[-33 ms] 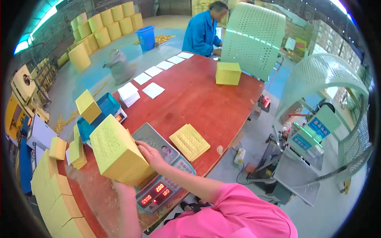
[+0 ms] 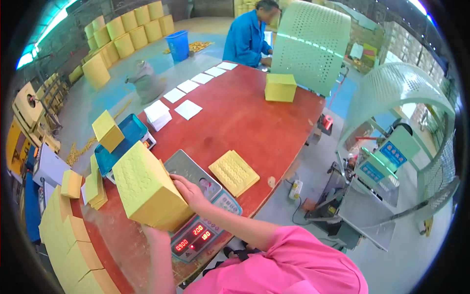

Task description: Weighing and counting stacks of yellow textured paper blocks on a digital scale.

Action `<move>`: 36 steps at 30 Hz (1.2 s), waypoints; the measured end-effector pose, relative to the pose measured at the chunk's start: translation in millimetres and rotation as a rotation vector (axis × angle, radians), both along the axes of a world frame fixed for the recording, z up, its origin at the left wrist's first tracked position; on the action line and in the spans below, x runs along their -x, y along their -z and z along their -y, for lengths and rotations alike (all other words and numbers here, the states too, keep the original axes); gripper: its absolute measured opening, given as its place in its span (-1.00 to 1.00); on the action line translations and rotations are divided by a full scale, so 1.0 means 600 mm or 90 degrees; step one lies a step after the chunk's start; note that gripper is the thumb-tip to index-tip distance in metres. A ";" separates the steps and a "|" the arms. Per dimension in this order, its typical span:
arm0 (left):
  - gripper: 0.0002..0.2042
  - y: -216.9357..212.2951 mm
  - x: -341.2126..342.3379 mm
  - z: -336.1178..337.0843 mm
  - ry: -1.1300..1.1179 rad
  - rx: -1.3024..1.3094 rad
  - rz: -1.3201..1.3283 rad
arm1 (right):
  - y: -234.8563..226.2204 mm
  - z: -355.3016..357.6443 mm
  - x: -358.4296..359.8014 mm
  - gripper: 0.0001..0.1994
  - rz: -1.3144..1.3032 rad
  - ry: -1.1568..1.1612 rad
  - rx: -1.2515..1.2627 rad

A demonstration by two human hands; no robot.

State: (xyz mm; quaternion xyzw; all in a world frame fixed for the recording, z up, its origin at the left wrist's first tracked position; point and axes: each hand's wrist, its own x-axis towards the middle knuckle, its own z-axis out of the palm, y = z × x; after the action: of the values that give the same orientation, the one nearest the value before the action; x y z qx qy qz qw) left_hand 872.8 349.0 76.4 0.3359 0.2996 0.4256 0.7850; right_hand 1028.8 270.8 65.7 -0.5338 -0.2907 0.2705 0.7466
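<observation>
I hold a thick yellow block of stacked paper (image 2: 147, 183) with both hands, tilted, just above the left end of a grey digital scale (image 2: 196, 170) with a red display (image 2: 195, 238). My right hand (image 2: 188, 192) presses on the block's right side. My left hand (image 2: 154, 232) grips it from below and is mostly hidden. A thin yellow embossed stack (image 2: 234, 172) lies flat on the red table (image 2: 245, 122), right of the scale.
Another yellow block (image 2: 280, 87) sits at the table's far end, near a person in blue (image 2: 247, 39). White sheets (image 2: 188, 109) lie along the left edge. A blue scale (image 2: 128, 134) carries a yellow block (image 2: 107, 130). Yellow stacks (image 2: 68, 245) stand at my left; machines (image 2: 372, 171) at right.
</observation>
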 end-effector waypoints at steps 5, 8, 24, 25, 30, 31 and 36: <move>-0.46 0.009 0.059 0.056 0.111 -0.219 -0.346 | -0.026 0.107 0.042 -0.58 0.000 0.072 0.040; -0.45 -0.003 0.057 0.063 0.117 -0.205 -0.144 | -0.020 0.134 0.068 -0.59 0.061 0.125 0.056; -0.41 -0.227 0.036 -0.021 0.474 0.043 -0.206 | -0.011 0.173 0.071 -0.59 -0.506 -0.094 0.143; -0.41 -0.228 0.037 -0.015 0.459 0.060 -0.178 | -0.015 0.178 0.060 -0.59 -0.508 -0.100 0.146; -0.40 -0.202 -0.016 0.023 0.347 -0.106 -0.173 | -0.042 0.210 -0.055 -0.62 -0.274 -0.034 0.128; -0.41 -0.220 -0.060 0.048 0.365 -0.114 -0.113 | -0.047 0.217 -0.094 -0.61 -0.260 -0.027 0.100; -0.43 -0.189 -0.260 0.113 0.422 -0.107 -0.096 | -0.019 0.290 -0.319 -0.66 -0.346 -0.060 0.042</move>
State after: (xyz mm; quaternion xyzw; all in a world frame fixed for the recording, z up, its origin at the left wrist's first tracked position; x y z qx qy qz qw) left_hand 1028.9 281.4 189.6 0.5087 0.1951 0.1444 0.8260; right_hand 1220.1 96.8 76.9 -0.4516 -0.0952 0.4475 0.7660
